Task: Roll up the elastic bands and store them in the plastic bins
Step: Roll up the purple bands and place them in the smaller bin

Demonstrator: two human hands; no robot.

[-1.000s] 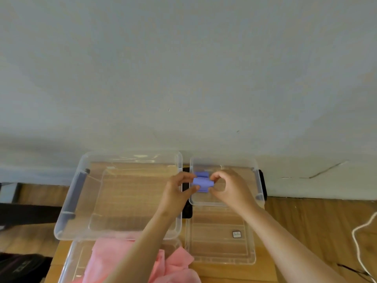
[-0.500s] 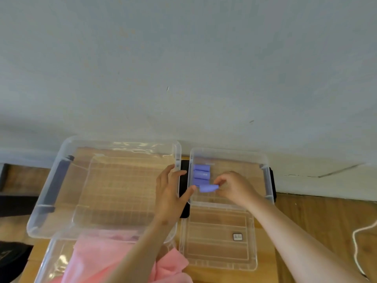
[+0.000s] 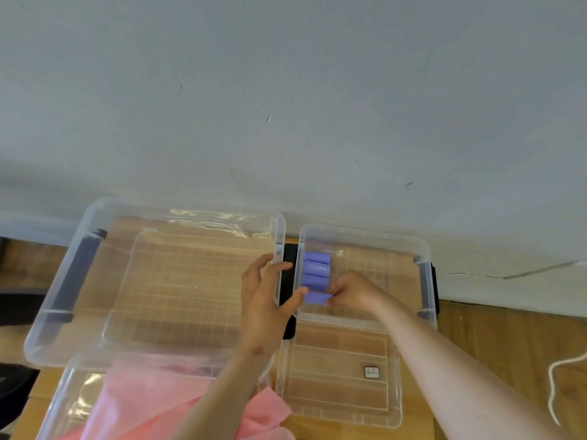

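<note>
A small clear plastic bin stands at the back right of the wooden table. Three rolled purple elastic bands lie side by side along its left wall. A fourth purple roll lies just in front of them; my right hand pinches its right end inside the bin. My left hand is over the bin's left rim, fingers spread, its thumb tip touching the roll's left end. Pink elastic bands lie heaped in a clear bin at the lower left.
A large clear bin with dark handles sits at the back left, with nothing in it. A clear lid with a small sticker lies in front of the small bin. A white cord trails at the right. A grey wall rises behind the table.
Both hands held the purple roll above the small bin; now the right hand has lowered it in beside the three other rolls, and the left hand has loosened to a thumb touch.
</note>
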